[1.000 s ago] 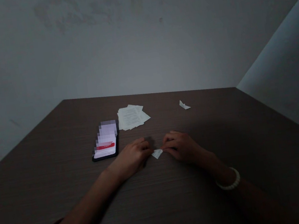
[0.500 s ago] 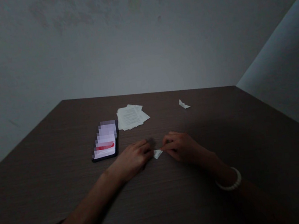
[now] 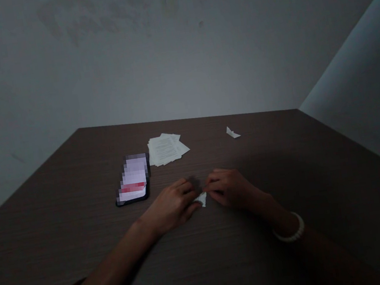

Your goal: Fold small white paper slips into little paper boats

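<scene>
A small folded piece of paper [image 3: 202, 200], white with faint print, lies low over the table between my hands. My left hand [image 3: 176, 202] grips its left side, thumb in front and fingers curled behind. At the paper's upper right corner, the fingertips of my right hand [image 3: 229, 186] are pinched together and touch it. Both hands rest close to the table top, with the fingers partly hiding the paper. A white beaded bracelet [image 3: 293, 231] circles my right wrist.
A phone [image 3: 133, 178] with a lit, blurred screen lies left on the brown table [image 3: 207, 262]. Beside it is a loose stack of printed paper sheets [image 3: 166, 149]. Farther back on the right sits a small folded paper boat [image 3: 233, 132]. A wall [image 3: 179, 68] stands behind the table.
The folded paper has turned between my hands, its lower point now farther right and nearer me. My left thumb has come forward along its front edge. My right hand has barely moved.
</scene>
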Demonstrator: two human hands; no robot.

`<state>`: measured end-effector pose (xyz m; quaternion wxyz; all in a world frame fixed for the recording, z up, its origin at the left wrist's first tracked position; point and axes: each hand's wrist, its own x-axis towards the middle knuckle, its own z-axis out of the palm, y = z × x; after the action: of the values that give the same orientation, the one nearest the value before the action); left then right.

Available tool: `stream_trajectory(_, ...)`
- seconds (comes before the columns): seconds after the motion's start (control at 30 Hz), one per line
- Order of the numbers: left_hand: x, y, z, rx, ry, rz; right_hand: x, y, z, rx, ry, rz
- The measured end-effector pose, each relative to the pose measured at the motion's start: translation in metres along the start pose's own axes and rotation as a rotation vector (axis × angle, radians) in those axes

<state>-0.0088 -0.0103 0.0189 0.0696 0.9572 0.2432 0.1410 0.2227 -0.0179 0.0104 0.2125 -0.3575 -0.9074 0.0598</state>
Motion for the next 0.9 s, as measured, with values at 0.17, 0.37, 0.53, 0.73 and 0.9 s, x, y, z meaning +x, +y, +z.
stream_trajectory(0.17, -0.001, -0.003, -0.003, -0.062, 0.029, -0.02, 0.0, -0.002, 0.002, 0.136, 0.038, 0.064)
stream_trajectory(0.37, 0.001, -0.003, -0.002, -0.201, 0.071, -0.098, 0.002, -0.004, 0.008, 0.244, 0.081, 0.117)
stream_trajectory(0.53, 0.002, -0.003, 0.0, -0.248, 0.085, -0.091, 0.001, -0.001, 0.01, 0.25, 0.078, 0.091)
stream_trajectory(0.73, 0.003, -0.002, -0.006, -0.189, 0.038, -0.035, 0.001, 0.001, 0.006, 0.13, 0.011, 0.018)
stream_trajectory(0.9, 0.002, -0.002, -0.006, -0.099, -0.008, 0.003, 0.004, -0.004, -0.004, 0.026, -0.071, -0.003)
